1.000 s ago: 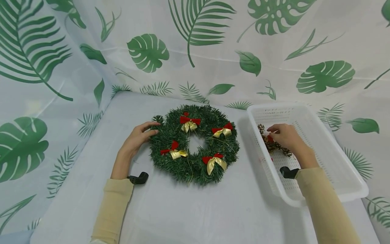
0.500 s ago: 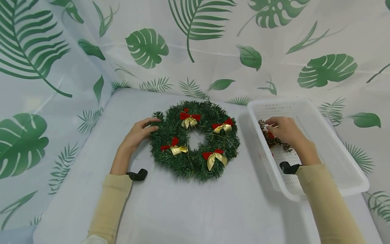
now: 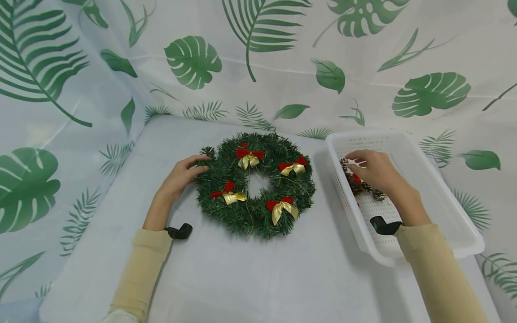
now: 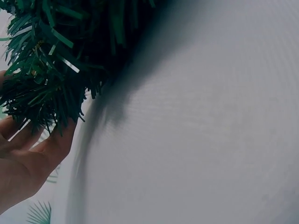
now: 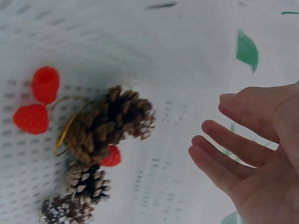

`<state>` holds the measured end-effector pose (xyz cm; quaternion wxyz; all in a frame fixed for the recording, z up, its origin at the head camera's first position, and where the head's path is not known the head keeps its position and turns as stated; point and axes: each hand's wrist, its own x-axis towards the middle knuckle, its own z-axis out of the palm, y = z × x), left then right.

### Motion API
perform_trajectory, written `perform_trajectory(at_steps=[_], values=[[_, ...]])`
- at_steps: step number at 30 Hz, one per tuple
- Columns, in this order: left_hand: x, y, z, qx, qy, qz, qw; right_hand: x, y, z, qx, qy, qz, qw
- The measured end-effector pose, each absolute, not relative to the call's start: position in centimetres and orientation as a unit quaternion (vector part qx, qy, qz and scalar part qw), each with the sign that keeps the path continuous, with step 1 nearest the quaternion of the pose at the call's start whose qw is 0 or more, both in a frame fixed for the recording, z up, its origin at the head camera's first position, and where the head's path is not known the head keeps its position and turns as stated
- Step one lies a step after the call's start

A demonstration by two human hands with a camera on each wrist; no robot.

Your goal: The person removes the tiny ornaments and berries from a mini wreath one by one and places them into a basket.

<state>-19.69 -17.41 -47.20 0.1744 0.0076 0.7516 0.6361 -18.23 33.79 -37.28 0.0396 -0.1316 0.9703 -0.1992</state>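
The left hand point(image 3: 180, 177) rests relaxed fingers against the green tinsel wreath with red-gold bows point(image 3: 255, 183) on the counter. The right hand point(image 5: 254, 154), released, hovers over brown pinecone ornaments with red berries point(image 5: 100, 130) in the white perforated plastic basket point(image 3: 440, 197). Their gold strings look possibly tangled, so lifting one may drag out others.

Fingers point(image 4: 56, 142) against green wreath point(image 4: 51, 51)

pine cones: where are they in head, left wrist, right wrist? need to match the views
Head: pine cones lie in the white basket, at its left side, under the right hand.
Left wrist: not in it; only the wreath, the left hand and the table.
Right wrist: left of centre on the perforated basket floor, beside red berries, hand to the right.
Shared landmark: the basket's perforated floor, in head and right wrist.
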Motion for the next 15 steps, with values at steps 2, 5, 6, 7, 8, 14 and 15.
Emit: perform_trajectory(at_steps=[2,5,6,7,8,14,15], values=[[-19.7,-17.5,-47.2,0.007,0.752,0.636,0.173,-18.1,33.3,-36.9,-0.134,0.969,-0.206,0.032],[-19.7,-17.5,-47.2,0.007,0.753,0.635,0.172,-17.8,32.7,-36.3,-0.139,0.968,-0.208,0.02],[-19.7,-17.5,-47.2,0.007,0.753,0.636,0.171,-17.7,32.6,-36.2,-0.142,0.968,-0.208,0.015],[-19.7,-17.4,-47.2,0.007,0.752,0.636,0.171,-17.6,32.4,-36.0,-0.146,0.967,-0.208,0.012],[-19.7,-17.4,-47.2,0.007,0.752,0.636,0.171,-17.5,32.2,-35.8,-0.149,0.967,-0.208,0.008],[-19.6,-17.5,-47.4,0.011,0.752,0.637,0.173,-17.2,31.0,-34.9,-0.168,0.965,-0.202,-0.012],[-19.6,-17.6,-47.4,0.013,0.752,0.636,0.173,-17.2,30.7,-34.7,-0.171,0.965,-0.2,-0.014]])
